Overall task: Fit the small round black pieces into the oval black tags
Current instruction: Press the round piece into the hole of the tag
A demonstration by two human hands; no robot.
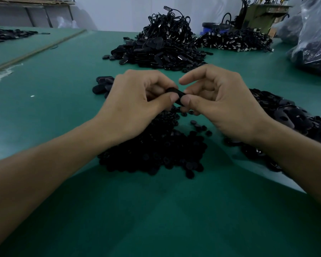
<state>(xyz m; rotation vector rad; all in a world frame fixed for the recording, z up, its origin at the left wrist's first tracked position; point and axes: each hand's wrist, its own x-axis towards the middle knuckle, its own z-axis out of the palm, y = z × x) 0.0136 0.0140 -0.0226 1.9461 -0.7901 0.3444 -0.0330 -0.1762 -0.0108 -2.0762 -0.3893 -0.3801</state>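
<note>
Both my hands meet above the green table (44, 108). My left hand (135, 101) and my right hand (217, 102) pinch one oval black tag (176, 94) between thumbs and fingers; most of the tag is hidden by my fingertips. My right index finger is lifted above it. Under my hands lies a heap of small round black pieces (156, 149). A pile of oval black tags (295, 117) lies to the right behind my right wrist. A few more oval tags (102, 85) lie left of my left hand.
A big heap of black tags and corded parts (161, 47) stands in the middle far side. Another pile of corded parts (233, 40) lies far right, beside clear plastic bags (311, 38). A dark pile (6, 35) sits at the far left.
</note>
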